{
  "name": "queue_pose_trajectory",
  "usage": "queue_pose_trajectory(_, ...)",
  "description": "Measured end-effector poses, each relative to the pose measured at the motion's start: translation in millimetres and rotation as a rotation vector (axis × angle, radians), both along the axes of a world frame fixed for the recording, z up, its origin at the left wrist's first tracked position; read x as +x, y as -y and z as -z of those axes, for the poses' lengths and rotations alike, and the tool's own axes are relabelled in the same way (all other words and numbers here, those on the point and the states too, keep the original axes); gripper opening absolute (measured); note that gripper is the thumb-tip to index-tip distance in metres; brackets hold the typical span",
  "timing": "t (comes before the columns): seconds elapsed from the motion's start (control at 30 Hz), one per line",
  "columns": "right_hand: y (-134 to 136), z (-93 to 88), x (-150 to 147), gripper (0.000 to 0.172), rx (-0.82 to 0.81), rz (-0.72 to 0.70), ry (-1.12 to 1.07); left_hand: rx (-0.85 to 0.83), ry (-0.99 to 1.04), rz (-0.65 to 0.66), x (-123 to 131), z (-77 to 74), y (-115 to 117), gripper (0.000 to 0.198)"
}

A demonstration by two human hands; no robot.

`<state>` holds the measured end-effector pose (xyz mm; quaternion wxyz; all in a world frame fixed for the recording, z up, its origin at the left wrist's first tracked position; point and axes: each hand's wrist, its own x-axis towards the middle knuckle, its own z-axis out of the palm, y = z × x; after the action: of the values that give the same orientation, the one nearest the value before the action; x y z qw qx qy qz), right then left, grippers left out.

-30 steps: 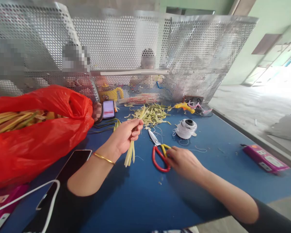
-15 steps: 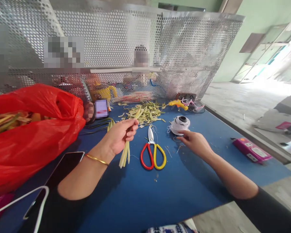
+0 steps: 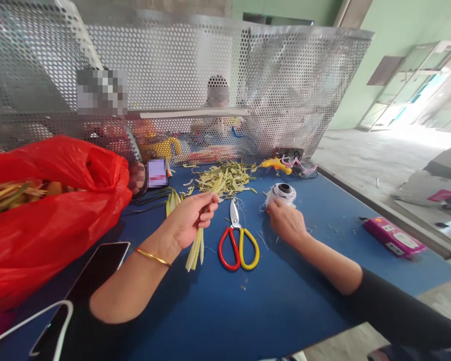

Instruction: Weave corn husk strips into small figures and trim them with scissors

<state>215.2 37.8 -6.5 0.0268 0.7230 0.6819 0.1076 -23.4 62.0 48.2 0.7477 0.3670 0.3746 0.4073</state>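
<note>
My left hand [image 3: 190, 216] is closed around a small bundle of pale green leaf strips [image 3: 196, 253], whose ends hang below the fist and stick out above it. At the front of a spool of white thread [image 3: 285, 191], my right hand [image 3: 286, 220] has its fingers pinched together on the thread; the fingertips are partly hidden. Between the hands lie scissors [image 3: 234, 215] with one red and one yellow handle, blades together and pointing away. Behind them is a heap of cut leaf pieces [image 3: 225, 178]. Longer leaves [image 3: 172, 201] lie beyond my left hand.
A red plastic bag [image 3: 56, 233] of plant strips fills the left side, near a phone [image 3: 93, 268] and white cable [image 3: 65, 306]. A yellow glue gun [image 3: 276, 165] and glasses [image 3: 304, 168] lie behind the spool. A purple box [image 3: 393, 235] sits right. Perforated metal [image 3: 165, 65] stands behind.
My right hand has moved left and in against the spool, its fingers closing at the thread. My left hand keeps hold of the leaf strips. The view has tilted slightly.
</note>
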Motion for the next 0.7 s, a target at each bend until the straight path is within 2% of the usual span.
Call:
queue_pose_trajectory(0.07,8.7,1.0,3.1,0.018,0.056,0.01,-0.213,-0.009,-0.014,0.008,1.2,2.0,-0.2,0.023)
queue_pose_trajectory(0.17,20.1,5.7,6.0,0.012,0.07,0.054,-0.816,-0.023,-0.036,0.023,4.0,4.7,1.1,0.023)
queue_pose_trajectory(0.23,26.3,9.4,5.3,0.012,0.037,0.105,-1.214,-0.028,-0.051,0.036,6.1,6.0,2.8,0.023)
queue_pose_trajectory(0.3,32.1,12.1,2.2,0.018,0.039,0.121,-1.441,-0.034,-0.07,0.048,8.4,7.5,4.8,0.024)
queue_pose_trajectory(0.4,41.7,13.5,-6.2,0.025,0.076,0.083,-1.508,-0.046,-0.102,0.073,12.5,10.9,7.7,0.026)
queue_pose_trajectory(0.53,54.4,12.7,-22.7,0.022,0.07,0.009,-1.499,-0.034,-0.144,0.114,19.0,18.1,11.4,0.024)
queue_pose_trajectory(0.7,63.8,6.5,-43.7,0.015,0.044,-0.123,-1.334,-0.102,-0.187,0.171,26.8,30.0,15.2,0.022)
